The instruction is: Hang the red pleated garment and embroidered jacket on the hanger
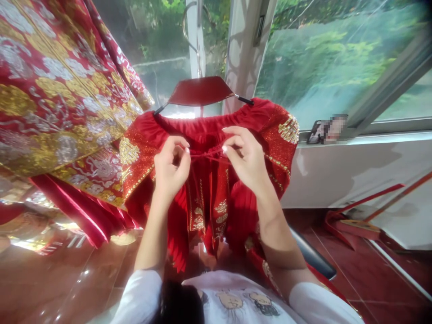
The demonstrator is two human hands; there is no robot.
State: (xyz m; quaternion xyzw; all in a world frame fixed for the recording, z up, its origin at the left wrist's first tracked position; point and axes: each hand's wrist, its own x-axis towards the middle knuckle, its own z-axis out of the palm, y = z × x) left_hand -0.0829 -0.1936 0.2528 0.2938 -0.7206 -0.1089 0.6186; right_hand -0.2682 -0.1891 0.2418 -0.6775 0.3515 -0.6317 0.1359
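Note:
A red pleated skirt (241,207) with gold embroidery hangs by its gathered waistband from a clip hanger (201,91) in front of me. Thin red drawstrings (207,154) cross in the middle, just below the waistband, where they look looped or knotted together. My left hand (173,164) pinches one side of the drawstring between thumb and forefinger. On the other side, my right hand (246,157) pinches the drawstring too, its fingers bent. Between the two hands the string is drawn nearly level.
Another red garment (67,85) with gold and silver embroidery hangs close on the left. Windows (324,58) stand behind, with a phone (327,129) on the sill at right. A broom and a red dustpan (340,220) lean by the wall above the tiled floor (337,252).

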